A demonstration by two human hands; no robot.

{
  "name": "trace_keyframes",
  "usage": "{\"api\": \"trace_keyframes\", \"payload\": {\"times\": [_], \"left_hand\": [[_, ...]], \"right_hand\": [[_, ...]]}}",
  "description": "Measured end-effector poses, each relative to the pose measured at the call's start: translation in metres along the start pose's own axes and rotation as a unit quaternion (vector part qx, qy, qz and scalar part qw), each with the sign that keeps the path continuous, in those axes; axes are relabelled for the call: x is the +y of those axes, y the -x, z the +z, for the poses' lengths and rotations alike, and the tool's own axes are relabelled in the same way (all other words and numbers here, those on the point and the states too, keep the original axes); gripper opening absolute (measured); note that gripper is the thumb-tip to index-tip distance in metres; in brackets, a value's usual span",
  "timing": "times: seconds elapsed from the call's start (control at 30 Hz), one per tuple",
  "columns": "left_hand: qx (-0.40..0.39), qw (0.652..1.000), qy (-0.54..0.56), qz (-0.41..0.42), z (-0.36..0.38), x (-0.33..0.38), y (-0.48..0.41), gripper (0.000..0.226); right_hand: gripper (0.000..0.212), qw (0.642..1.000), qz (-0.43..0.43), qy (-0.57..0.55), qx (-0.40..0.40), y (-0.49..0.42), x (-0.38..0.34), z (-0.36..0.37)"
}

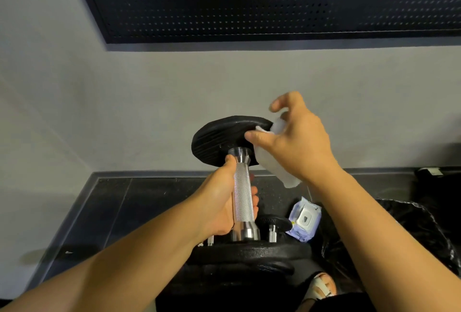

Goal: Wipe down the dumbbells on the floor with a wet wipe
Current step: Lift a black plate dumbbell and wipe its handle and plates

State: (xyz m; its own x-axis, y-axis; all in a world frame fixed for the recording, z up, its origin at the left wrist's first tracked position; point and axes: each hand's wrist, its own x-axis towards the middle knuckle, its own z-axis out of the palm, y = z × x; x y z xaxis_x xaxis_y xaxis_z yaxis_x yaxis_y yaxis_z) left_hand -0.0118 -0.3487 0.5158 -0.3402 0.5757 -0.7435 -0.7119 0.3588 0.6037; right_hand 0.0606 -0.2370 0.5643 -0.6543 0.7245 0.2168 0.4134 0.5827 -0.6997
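1. The dumbbell is held off the floor, long axis near upright and tipped slightly away from us. Its upper plate is at the far end; the lower plate is nearest us.
2. Our left hand is wrapped around the knurled chrome handle, fingers closed on it from the left side. It carries the weight.
3. Our right hand pinches a wet wipe between thumb and fingers against the right rim of the upper plate. The index finger is lifted clear, and the loose end of the wipe hangs down beside the handle.
4. Key relation: the plate lies left of the right fingers, with its face square to the handle axis. We judge the next stroke should follow the rim, or else the left hand rotates the bar.
5. A second dumbbell lies on the floor behind the lower plate, just beside the wipes packet.
6. A black bag sits at the right edge of the floor.
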Motion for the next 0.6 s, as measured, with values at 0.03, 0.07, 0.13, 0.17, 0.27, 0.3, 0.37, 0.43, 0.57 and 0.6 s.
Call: {"api": "trace_keyframes", "payload": {"times": [0.03, 0.07, 0.13, 0.17, 0.27, 0.3, 0.37, 0.43, 0.57, 0.6], "left_hand": [[-0.001, 1.000, 0.002, -0.004, -0.001, -0.001, 0.001, 0.067], [-0.001, 1.000, 0.007, -0.009, -0.002, -0.001, 0.002, 0.064], [-0.002, 1.000, 0.015, -0.019, -0.004, -0.004, 0.001, 0.062], [-0.004, 1.000, 0.016, -0.020, -0.005, -0.005, 0.001, 0.063], [-0.025, 1.000, 0.012, -0.004, -0.005, -0.009, -0.001, 0.057], [-0.035, 0.999, 0.005, 0.006, -0.005, -0.009, 0.001, 0.051], [-0.040, 0.999, -0.008, 0.012, -0.004, -0.009, 0.004, 0.042], [-0.045, 0.999, 0.001, 0.017, -0.003, -0.008, 0.007, 0.041], [-0.052, 0.998, 0.034, 0.018, -0.008, -0.004, 0.005, 0.053], [-0.043, 0.998, 0.039, 0.011, -0.010, -0.004, 0.003, 0.056]], "right_hand": [[0.035, 0.995, 0.036, -0.096, -0.016, 0.003, 0.005, -0.003], [0.026, 0.977, 0.071, -0.198, -0.038, 0.007, 0.009, -0.006], [0.011, 0.938, 0.114, -0.318, -0.082, 0.016, 0.019, -0.008], [0.013, 0.933, 0.104, -0.334, -0.088, 0.020, 0.022, -0.005], [0.022, 0.947, -0.054, -0.309, -0.071, 0.034, 0.024, 0.009], [0.018, 0.960, -0.128, -0.239, -0.069, 0.037, 0.028, 0.017], [0.012, 0.970, -0.232, -0.057, -0.055, 0.040, 0.037, 0.033], [0.019, 0.965, -0.254, -0.012, -0.058, 0.040, 0.042, 0.039], [0.035, 0.957, -0.170, -0.139, -0.192, 0.051, 0.046, 0.031], [0.036, 0.950, -0.156, -0.149, -0.227, 0.054, 0.048, 0.028]]}}
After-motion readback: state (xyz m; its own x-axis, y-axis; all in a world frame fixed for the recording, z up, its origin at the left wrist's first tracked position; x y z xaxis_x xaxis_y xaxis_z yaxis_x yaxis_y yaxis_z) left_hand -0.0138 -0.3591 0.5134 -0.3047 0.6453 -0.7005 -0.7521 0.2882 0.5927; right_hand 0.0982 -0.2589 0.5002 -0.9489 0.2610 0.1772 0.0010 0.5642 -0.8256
